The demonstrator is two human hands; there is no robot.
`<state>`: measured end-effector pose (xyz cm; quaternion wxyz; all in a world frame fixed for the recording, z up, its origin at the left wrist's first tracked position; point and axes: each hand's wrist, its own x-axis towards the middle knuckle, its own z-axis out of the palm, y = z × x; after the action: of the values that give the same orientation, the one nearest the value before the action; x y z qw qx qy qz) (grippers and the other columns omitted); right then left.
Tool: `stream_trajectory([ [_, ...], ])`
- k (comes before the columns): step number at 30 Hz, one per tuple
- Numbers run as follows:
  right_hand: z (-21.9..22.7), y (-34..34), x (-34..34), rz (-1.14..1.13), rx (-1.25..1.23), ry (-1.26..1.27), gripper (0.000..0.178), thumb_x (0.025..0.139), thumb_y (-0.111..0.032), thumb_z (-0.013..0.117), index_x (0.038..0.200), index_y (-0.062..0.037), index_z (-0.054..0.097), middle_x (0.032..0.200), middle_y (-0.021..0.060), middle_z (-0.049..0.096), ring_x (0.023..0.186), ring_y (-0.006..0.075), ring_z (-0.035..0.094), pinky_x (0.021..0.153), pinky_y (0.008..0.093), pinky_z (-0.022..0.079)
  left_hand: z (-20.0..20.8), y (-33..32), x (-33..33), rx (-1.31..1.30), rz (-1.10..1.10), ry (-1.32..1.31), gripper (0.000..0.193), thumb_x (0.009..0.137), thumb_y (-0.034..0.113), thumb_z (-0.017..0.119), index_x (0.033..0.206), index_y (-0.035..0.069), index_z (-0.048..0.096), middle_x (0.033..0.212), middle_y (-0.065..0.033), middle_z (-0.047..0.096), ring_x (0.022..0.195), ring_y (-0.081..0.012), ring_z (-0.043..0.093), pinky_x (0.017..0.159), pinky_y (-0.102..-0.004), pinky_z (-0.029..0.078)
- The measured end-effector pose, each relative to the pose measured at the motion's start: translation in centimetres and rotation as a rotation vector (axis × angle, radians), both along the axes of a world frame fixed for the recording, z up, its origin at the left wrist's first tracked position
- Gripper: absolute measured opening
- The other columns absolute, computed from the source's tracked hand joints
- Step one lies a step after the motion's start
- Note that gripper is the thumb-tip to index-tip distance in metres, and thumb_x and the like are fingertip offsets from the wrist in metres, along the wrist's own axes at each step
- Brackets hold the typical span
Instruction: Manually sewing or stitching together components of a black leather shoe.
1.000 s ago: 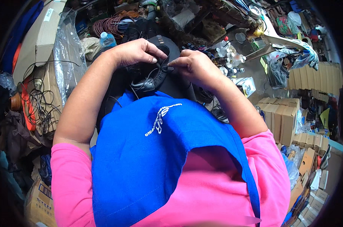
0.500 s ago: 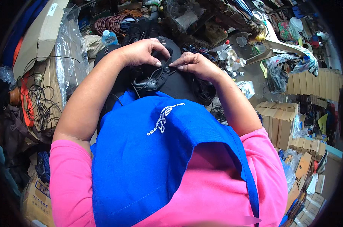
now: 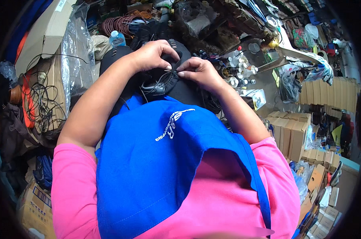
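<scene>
Blue apron (image 3: pixel 156 167), pink shirt (image 3: pixel 236 199), black headset (image 3: pixel 164 81).

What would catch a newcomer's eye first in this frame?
The bright blue apron over a pink shirt fills the lower half. Above it, the left hand and right hand pinch a black padded piece at centre top, amid clutter with cardboard boxes on the right.

Thing: a black shoe (image 3: pixel 164 79), dark and rounded, held up in front of the chest.
Pose: it lies tilted, the upper part under the fingers of both hands.
Detail: a thin pale thread or needle (image 3: pixel 169 71), maybe, crosses the edge; the view is too small to tell.
</scene>
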<state>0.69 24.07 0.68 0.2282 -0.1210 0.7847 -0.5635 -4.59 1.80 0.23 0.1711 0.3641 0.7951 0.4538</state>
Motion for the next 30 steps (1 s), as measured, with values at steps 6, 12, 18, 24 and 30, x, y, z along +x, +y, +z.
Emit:
stream_trajectory([
  [6,1.3,0.0,0.3,0.053,0.248,0.264,0.014,0.079,-0.01,0.071,0.093,-0.0088,0.071,0.083,0.0043,0.06,0.08,0.0133,0.059,0.072,0.0272,0.048,1.8,-1.3,4.6,-0.314,0.186,0.005,0.025,0.071,0.022,0.073,0.079,0.003,0.06,0.086,-0.0139,0.057,0.083,-0.0274,0.057,0.074,-0.0361,0.046],
  [12,1.4,-0.1,1.9,0.074,0.357,0.422,0.022,0.076,-0.006,0.068,0.097,-0.0141,0.072,0.08,0.0074,0.057,0.077,0.0215,0.058,0.069,0.032,0.047,1.4,-6.4,2.5,-0.033,0.177,-0.515,0.015,0.081,0.016,0.061,0.087,0.003,0.058,0.077,-0.0069,0.057,0.076,-0.0167,0.056,0.072,-0.0307,0.045],
  [18,1.2,-0.8,4.4,0.107,0.649,0.699,0.032,0.078,-0.01,0.059,0.108,-0.0158,0.067,0.081,0.0082,0.054,0.082,0.0244,0.056,0.08,0.0392,0.038,2.7,-11.6,1.1,-0.381,0.479,0.262,0.017,0.078,-0.002,0.05,0.095,0.001,0.056,0.082,-0.0051,0.051,0.073,-0.0173,0.052,0.067,-0.027,0.044],
  [24,1.2,-1.5,4.9,0.117,0.723,0.829,0.03,0.081,-0.012,0.055,0.109,-0.0139,0.066,0.082,0.0089,0.055,0.083,0.0231,0.057,0.084,0.0406,0.039,2.5,-4.9,7.8,-0.063,0.359,0.221,0.029,0.073,-0.01,0.057,0.094,0.006,0.069,0.078,-0.0086,0.053,0.074,-0.0206,0.056,0.071,-0.0295,0.047],
  [30,1.0,-0.1,3.5,0.111,0.6,0.581,0.032,0.079,-0.01,0.06,0.108,-0.0212,0.068,0.084,0.008,0.057,0.082,0.0242,0.058,0.08,0.0392,0.04,1.0,-2.5,7.4,-0.224,0.506,0.474,0.016,0.075,0.0,0.065,0.089,0.006,0.07,0.074,-0.0077,0.053,0.075,-0.0206,0.056,0.068,-0.0297,0.045],
])
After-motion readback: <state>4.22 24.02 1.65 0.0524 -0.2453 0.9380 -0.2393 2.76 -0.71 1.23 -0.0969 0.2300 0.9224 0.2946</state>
